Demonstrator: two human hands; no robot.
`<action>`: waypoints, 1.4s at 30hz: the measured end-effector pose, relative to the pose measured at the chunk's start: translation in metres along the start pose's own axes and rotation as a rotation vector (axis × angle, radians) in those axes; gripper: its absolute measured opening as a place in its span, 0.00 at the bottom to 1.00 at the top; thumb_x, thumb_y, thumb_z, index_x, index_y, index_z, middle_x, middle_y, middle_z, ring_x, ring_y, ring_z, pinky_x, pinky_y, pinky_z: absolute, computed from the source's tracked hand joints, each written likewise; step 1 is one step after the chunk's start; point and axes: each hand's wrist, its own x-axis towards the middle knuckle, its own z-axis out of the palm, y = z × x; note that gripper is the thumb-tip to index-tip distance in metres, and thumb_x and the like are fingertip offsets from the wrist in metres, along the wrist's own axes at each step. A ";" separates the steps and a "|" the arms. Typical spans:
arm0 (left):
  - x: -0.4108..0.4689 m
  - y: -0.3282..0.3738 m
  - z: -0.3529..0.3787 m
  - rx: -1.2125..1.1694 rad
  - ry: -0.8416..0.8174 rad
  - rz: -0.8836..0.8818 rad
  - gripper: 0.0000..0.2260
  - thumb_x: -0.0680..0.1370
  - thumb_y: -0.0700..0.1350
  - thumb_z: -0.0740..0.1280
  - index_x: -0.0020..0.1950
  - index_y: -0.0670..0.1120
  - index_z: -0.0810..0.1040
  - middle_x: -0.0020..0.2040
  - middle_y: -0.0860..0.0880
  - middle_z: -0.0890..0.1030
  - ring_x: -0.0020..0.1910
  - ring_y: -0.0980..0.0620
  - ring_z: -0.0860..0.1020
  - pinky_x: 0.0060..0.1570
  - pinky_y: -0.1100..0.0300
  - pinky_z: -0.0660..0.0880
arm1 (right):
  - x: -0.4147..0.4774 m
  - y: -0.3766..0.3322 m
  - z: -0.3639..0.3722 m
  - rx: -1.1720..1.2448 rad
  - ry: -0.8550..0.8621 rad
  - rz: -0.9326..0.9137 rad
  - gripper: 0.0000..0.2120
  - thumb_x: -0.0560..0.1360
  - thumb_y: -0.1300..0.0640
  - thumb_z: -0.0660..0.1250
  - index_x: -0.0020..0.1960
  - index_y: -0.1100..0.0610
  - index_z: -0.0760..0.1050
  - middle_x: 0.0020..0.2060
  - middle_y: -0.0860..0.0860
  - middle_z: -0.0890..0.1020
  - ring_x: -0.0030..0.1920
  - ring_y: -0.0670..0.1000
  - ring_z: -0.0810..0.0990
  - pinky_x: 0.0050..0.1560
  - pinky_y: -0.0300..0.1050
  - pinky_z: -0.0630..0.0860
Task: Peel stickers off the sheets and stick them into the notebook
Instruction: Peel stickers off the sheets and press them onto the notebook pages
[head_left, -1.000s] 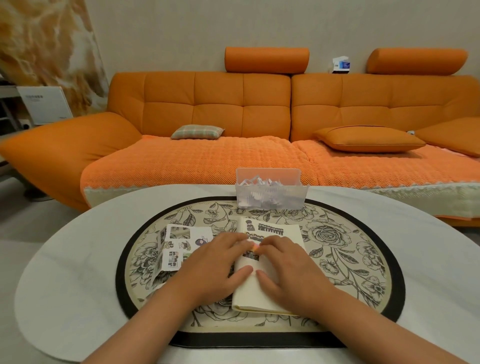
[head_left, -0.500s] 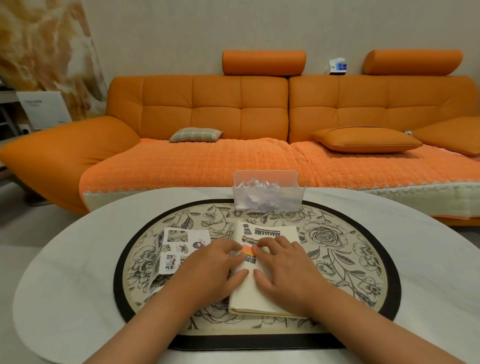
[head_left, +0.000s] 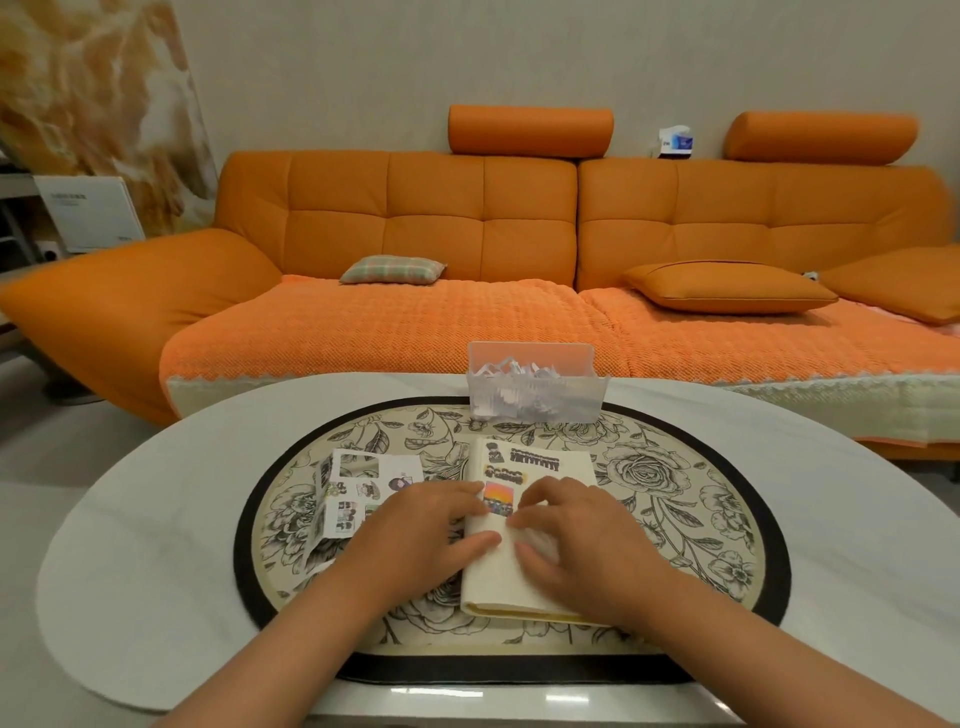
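Notebook: the notebook (head_left: 493, 571) lay open on the mat, right in front of the person, its pale page facing up.
Bright sticker: a small sticker (head_left: 500, 499) with orange, pink and dark colours sat on the page, between the two hands.
Other stickers: a few black ones (head_left: 535, 460) were stuck higher up on the same page – too small to read.
Left hand: the left hand (head_left: 415, 535) lay flat, with its palm on the mat. Its fingers were straight and close together, and their tips touched the left edge of the notebook just beside the bright sticker. It was wrapped round nothing.
Right hand: the right hand (head_left: 576, 540) rested on the page, a bit blurry. Its fingers were spread apart and a little bent, with the tips pressing down on the paper next to the sticker. It gripped nothing.
Sticker sheets: the white sticker sheets (head_left: 363, 483) lay on the mat to the left of the notebook, partly under the left hand. Some little pictures were on them.
Clear box: a see-through box (head_left: 535, 395) full of white paper scraps stood at the far edge of the mat, behind the notebook.
Mat: the round mat (head_left: 675, 493) had black flower drawings and a dark rim.
Table: the white table (head_left: 156, 519) held the mat.
Sofa: a big orange sofa (head_left: 415, 332) stood behind the table – a checked pillow (head_left: 392, 270) and an orange cushion (head_left: 727, 288) lay on it.
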 end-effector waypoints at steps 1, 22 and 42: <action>-0.001 0.000 -0.002 -0.017 0.015 -0.002 0.20 0.77 0.61 0.67 0.68 0.57 0.78 0.70 0.63 0.74 0.68 0.64 0.70 0.70 0.64 0.66 | 0.003 -0.001 -0.004 0.022 -0.006 0.027 0.17 0.78 0.40 0.59 0.60 0.42 0.80 0.57 0.38 0.76 0.50 0.45 0.77 0.49 0.43 0.74; -0.058 -0.071 -0.059 0.181 -0.130 -0.124 0.30 0.75 0.66 0.66 0.75 0.59 0.68 0.77 0.61 0.63 0.78 0.59 0.55 0.76 0.56 0.55 | 0.087 -0.073 0.013 0.011 -0.381 -0.183 0.38 0.72 0.34 0.69 0.77 0.46 0.64 0.75 0.46 0.69 0.74 0.50 0.67 0.73 0.50 0.66; -0.075 0.009 -0.068 -0.451 0.244 -0.404 0.14 0.80 0.58 0.64 0.39 0.54 0.81 0.34 0.58 0.83 0.30 0.60 0.78 0.39 0.64 0.75 | 0.080 -0.090 0.006 -0.010 0.390 -0.242 0.12 0.66 0.62 0.76 0.40 0.57 0.73 0.38 0.50 0.76 0.29 0.53 0.73 0.19 0.49 0.70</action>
